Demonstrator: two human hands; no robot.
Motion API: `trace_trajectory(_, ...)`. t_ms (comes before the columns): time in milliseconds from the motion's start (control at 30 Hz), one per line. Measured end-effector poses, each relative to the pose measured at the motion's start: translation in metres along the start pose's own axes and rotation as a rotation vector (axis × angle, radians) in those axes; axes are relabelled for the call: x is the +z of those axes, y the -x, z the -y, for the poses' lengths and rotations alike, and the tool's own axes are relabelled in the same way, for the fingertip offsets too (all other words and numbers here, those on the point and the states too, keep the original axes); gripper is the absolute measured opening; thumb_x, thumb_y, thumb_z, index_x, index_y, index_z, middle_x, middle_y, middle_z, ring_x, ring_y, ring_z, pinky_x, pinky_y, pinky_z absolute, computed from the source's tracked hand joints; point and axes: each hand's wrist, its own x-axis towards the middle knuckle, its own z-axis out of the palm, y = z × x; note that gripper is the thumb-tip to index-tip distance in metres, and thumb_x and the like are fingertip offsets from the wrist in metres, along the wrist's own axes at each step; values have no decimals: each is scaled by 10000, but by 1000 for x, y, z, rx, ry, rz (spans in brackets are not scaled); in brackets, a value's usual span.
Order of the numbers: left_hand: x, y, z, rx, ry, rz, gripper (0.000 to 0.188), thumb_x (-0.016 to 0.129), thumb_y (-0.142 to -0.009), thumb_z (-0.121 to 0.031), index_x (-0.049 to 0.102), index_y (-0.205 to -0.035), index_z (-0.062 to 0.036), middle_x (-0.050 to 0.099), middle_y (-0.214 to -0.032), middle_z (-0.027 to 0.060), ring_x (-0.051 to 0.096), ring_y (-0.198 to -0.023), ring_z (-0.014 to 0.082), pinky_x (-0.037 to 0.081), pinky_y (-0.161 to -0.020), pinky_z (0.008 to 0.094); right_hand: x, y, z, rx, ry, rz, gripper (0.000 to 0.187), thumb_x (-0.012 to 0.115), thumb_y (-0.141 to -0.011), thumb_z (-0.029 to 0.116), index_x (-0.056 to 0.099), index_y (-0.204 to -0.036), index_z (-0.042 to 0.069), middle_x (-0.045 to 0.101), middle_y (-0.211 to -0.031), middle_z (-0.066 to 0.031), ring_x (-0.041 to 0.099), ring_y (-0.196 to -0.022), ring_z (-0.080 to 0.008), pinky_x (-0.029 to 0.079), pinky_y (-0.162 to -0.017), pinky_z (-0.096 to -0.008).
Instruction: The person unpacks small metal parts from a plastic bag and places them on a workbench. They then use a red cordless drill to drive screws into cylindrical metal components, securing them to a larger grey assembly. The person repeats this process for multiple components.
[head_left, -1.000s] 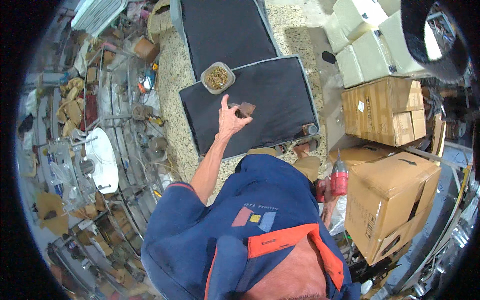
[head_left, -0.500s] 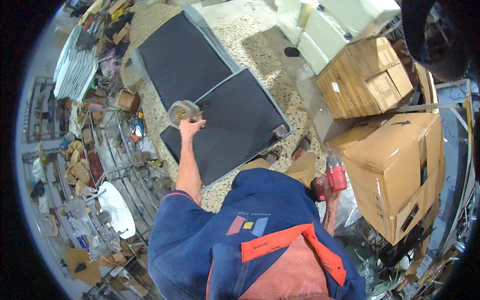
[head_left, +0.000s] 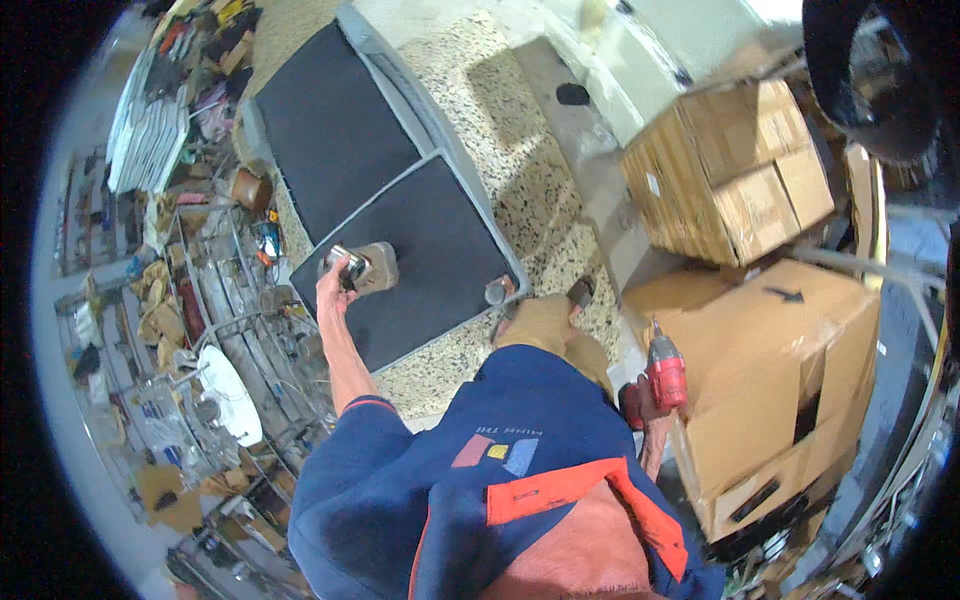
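My left hand (head_left: 334, 287) is closed around a short, shiny metal cylinder (head_left: 342, 258) above the dark upholstered piece (head_left: 432, 228). Right beside it is a clear plastic tub (head_left: 380, 266); whether my fingers also touch the tub I cannot tell. A similar small metal cylinder (head_left: 498, 291) stands at the near right corner of the dark surface. At my right side, my right hand (head_left: 652, 402) grips a red cordless drill (head_left: 665, 372) by its handle, its bit pointing away from me.
Large cardboard boxes (head_left: 780, 370) crowd the right side, with another carton (head_left: 735, 175) behind. Along the left run cluttered metal racks (head_left: 225, 330) with a white oval piece (head_left: 230, 395). A second dark panel (head_left: 335, 120) adjoins the near one. Speckled floor (head_left: 535, 160) lies beyond.
My left hand has moved left and nearer to me, and the metal cylinder now shows in it. The tub now lies right of the hand. The drill stays in my right hand, and the view has shifted.
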Motion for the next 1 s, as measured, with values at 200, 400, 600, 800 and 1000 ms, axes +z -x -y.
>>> trace_trajectory(200, 30, 69, -27, 10, 71, 75, 502, 849, -757, -387, 656, -1075, -49, 695, -863, 57, 702, -657, 213, 376, -391, 254, -5, -122, 41, 343, -337, 241, 264, 731, -900, 166, 634, -1116, 48, 608, -783, -18, 580, -635, -133, 502, -626, -311)
trace_trajectory(400, 95, 87, -102, 105, 14, 16, 376, 839, -775, -351, 690, -945, -50, 645, -773, -7, 574, -620, 78, 368, -447, 216, 40, -242, 127, 156, -593, 224, 197, 698, -910, 66, 639, -1098, 51, 560, -706, 16, 535, -582, -88, 465, -555, -268)
trace_trajectory(600, 172, 15, -212, 54, -5, -22, 317, 824, -792, -307, 706, -954, -61, 617, -750, -27, 521, -602, 54, 364, -449, 217, 119, -397, 223, 132, -390, 230, 144, 700, -900, 76, 621, -1018, 52, 535, -700, 22, 506, -571, -94, 422, -531, -265)
trace_trajectory(800, 224, -56, -326, 74, 70, -42, 358, 809, -790, -335, 702, -992, -59, 625, -812, -4, 563, -681, 89, 416, -523, 244, 198, -564, 407, 34, -606, 473, 210, 695, -923, 143, 618, -1092, 44, 624, -761, -6, 558, -628, -101, 463, -619, -273)
trace_trajectory(1000, 271, -88, -403, 117, 151, -64, 316, 775, -828, -271, 699, -1038, -48, 630, -830, -4, 555, -712, 73, 381, -518, 236, 283, -672, 531, 23, -625, 560, 267, 712, -907, 132, 627, -1145, 49, 604, -757, 12, 551, -664, -84, 449, -611, -273)
